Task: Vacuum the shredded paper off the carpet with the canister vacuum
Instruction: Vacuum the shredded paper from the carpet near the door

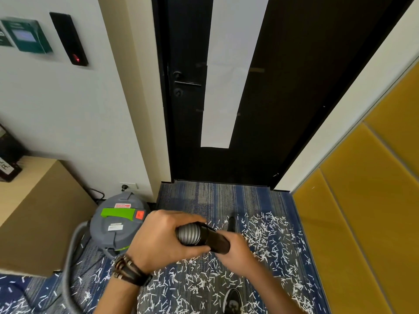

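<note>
1. A blue striped carpet (204, 196) fills the lower frame in front of a black door (283, 87), with a white wall on the left and yellow panels (374, 200) on the right.
2. At bottom centre the left hand (158, 241) is wrapped round the end of the grey ribbed hose (189, 234), fingers curled over it. Just to its right, the right hand (235, 252) grips the black tube (215, 240) from below, where it joins the hose.
3. A dark tip (231, 224) shows just above the hands; I cannot tell whether it touches the carpet.
4. The hose loops down to the lower left and back to the vacuum (118, 223), which stands left of centre by the wall, below a socket (129, 186) with a plug in it.
5. Shredded paper (267, 234) lies thick right of the hands, under them, round a shoe (232, 302) at the bottom edge, and thinner at lower left.
6. My reading: the work has barely begun. Only the strip by the door is bare, and nearly all the paper remains to be picked up.
</note>
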`<act>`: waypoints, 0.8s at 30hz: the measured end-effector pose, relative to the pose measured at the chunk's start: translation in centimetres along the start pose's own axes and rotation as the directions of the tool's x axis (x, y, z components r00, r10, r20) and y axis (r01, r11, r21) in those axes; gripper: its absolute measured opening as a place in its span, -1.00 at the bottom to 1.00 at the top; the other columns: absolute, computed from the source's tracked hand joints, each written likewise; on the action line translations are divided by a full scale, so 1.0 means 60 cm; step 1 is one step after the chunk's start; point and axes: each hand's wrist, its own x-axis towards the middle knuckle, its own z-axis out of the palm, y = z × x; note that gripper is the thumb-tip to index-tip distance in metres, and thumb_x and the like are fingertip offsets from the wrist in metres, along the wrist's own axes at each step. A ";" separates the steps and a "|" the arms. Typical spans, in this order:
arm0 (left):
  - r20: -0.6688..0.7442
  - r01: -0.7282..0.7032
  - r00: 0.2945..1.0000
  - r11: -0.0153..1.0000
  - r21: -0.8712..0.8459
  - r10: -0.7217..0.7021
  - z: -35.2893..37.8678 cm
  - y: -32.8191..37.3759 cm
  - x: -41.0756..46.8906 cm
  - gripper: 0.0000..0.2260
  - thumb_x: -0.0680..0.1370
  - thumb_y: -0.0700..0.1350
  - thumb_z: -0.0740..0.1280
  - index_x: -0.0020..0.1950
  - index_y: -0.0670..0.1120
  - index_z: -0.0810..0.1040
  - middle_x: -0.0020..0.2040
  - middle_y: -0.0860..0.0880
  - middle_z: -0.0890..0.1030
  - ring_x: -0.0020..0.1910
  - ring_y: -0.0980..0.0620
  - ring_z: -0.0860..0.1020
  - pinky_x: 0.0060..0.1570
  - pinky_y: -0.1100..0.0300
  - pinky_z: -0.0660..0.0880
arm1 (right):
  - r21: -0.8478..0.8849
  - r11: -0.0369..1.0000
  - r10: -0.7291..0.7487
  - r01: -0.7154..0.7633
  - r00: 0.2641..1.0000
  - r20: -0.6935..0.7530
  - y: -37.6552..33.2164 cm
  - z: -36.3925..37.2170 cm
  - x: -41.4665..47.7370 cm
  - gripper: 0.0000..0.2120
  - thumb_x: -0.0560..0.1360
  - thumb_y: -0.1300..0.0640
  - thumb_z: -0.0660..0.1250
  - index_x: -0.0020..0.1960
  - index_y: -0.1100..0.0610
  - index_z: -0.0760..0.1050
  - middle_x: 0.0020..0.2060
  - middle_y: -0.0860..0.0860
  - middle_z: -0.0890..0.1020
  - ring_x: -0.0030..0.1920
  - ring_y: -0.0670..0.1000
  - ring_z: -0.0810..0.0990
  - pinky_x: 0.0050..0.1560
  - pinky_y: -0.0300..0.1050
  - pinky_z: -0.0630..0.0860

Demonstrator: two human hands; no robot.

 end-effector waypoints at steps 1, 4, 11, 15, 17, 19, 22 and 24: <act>-0.007 -0.003 1.000 1.000 -0.008 0.002 -0.009 0.001 -0.002 -0.54 0.32 0.32 0.58 0.17 0.22 0.69 -0.03 0.32 0.71 -0.08 0.40 0.64 -0.03 0.36 0.58 | 0.012 1.000 -0.002 0.002 1.000 0.003 -0.006 0.003 0.000 -0.89 0.47 0.28 0.42 -0.06 0.11 0.63 -0.24 -0.03 0.67 -0.24 -0.06 0.61 -0.24 -0.24 0.49; -0.006 -0.009 1.000 1.000 -0.028 0.009 -0.026 0.004 -0.006 -0.54 0.32 0.32 0.58 0.15 0.19 0.71 -0.04 0.30 0.72 -0.09 0.39 0.65 -0.04 0.36 0.57 | 0.025 1.000 0.018 -0.018 1.000 0.012 -0.021 0.012 -0.005 -0.86 0.47 0.26 0.43 -0.06 0.04 0.62 -0.22 -0.03 0.67 -0.24 -0.11 0.60 -0.26 -0.29 0.48; 0.011 0.012 1.000 0.998 -0.057 -0.011 -0.023 0.003 -0.024 -0.53 0.29 0.32 0.61 0.13 0.18 0.73 -0.03 0.32 0.72 -0.07 0.40 0.65 -0.01 0.35 0.58 | 0.022 0.999 0.027 -0.026 1.000 -0.016 -0.029 0.025 -0.027 -0.72 0.47 0.27 0.44 -0.10 -0.13 0.55 -0.24 -0.03 0.66 -0.23 -0.12 0.60 -0.26 -0.33 0.45; -0.019 0.010 1.000 0.999 -0.039 -0.010 -0.040 0.006 -0.037 -0.53 0.31 0.31 0.58 0.17 0.22 0.68 -0.03 0.32 0.71 -0.08 0.42 0.63 -0.03 0.39 0.55 | 0.023 0.998 0.061 -0.060 0.998 -0.017 -0.045 0.037 -0.027 -0.90 0.48 0.22 0.48 -0.03 0.07 0.63 -0.21 0.00 0.68 -0.19 -0.07 0.62 -0.21 -0.20 0.53; -0.032 0.005 0.999 1.000 -0.020 -0.006 -0.053 0.006 -0.045 -0.54 0.31 0.32 0.57 0.15 0.22 0.70 -0.04 0.33 0.71 -0.09 0.43 0.63 -0.03 0.40 0.55 | 0.035 0.998 0.055 -0.054 0.998 -0.020 -0.055 0.048 -0.027 -0.87 0.46 0.17 0.49 0.00 0.05 0.64 -0.20 -0.01 0.68 -0.19 -0.06 0.62 -0.19 -0.16 0.54; -0.043 0.001 0.999 1.000 -0.005 -0.002 -0.068 0.005 -0.058 -0.55 0.30 0.32 0.57 0.13 0.21 0.72 -0.06 0.33 0.71 -0.10 0.42 0.63 -0.04 0.42 0.54 | 0.040 0.999 0.028 -0.028 0.999 -0.016 -0.068 0.061 -0.029 -0.87 0.46 0.20 0.47 0.00 0.06 0.63 -0.22 -0.02 0.66 -0.21 -0.07 0.60 -0.23 -0.21 0.49; -0.040 -0.002 0.999 1.000 0.004 0.002 -0.085 0.001 -0.078 -0.55 0.29 0.32 0.59 0.12 0.19 0.74 -0.06 0.33 0.71 -0.10 0.42 0.63 -0.02 0.43 0.53 | 0.048 0.999 -0.005 0.006 1.000 -0.012 -0.083 0.080 -0.039 -0.88 0.46 0.24 0.45 -0.01 0.11 0.63 -0.25 -0.02 0.64 -0.26 -0.10 0.57 -0.28 -0.29 0.41; -0.024 -0.007 1.000 1.000 -0.015 0.006 -0.094 -0.004 -0.089 -0.54 0.29 0.31 0.62 0.12 0.18 0.75 -0.05 0.34 0.70 -0.08 0.43 0.63 -0.01 0.46 0.52 | 0.056 0.998 -0.008 0.009 1.000 -0.024 -0.088 0.097 -0.048 -0.87 0.47 0.20 0.46 0.01 0.09 0.64 -0.22 0.00 0.67 -0.22 -0.06 0.61 -0.26 -0.27 0.45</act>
